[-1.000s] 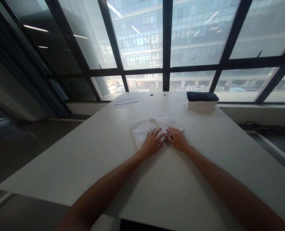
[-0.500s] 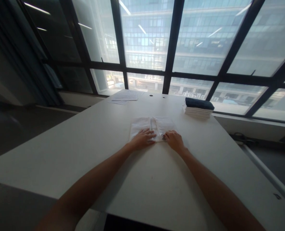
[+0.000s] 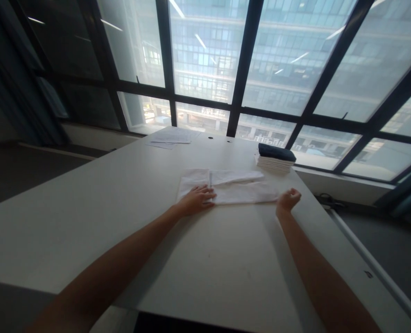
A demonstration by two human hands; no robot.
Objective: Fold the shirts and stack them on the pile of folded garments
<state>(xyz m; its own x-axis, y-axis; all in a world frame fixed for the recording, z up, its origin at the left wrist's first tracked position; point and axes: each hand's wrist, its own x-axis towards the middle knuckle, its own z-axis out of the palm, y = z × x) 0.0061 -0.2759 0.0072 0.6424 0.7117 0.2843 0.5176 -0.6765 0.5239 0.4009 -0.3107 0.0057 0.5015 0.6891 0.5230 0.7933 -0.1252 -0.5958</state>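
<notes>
A white cloth [image 3: 233, 187] lies flat on the pale table [image 3: 122, 194], stretched out to the right in two long layers. My left hand [image 3: 195, 201] lies flat with fingers spread on the cloth's left near part, pinning it down. My right hand [image 3: 287, 200] is at the cloth's right end, fingers curled in a pinch at its corner; whether it grips the edge is hard to make out.
A stack of folded white cloths topped by a dark blue one [image 3: 274, 158] sits at the far right of the table. Loose papers [image 3: 172, 137] lie at the far left edge. Large windows stand behind. The table's right edge runs close to my right hand.
My right hand has moved out to the right, and the cloth now extends rightward in long layers. My left hand has stayed on the cloth's left part. The camera has shifted.
</notes>
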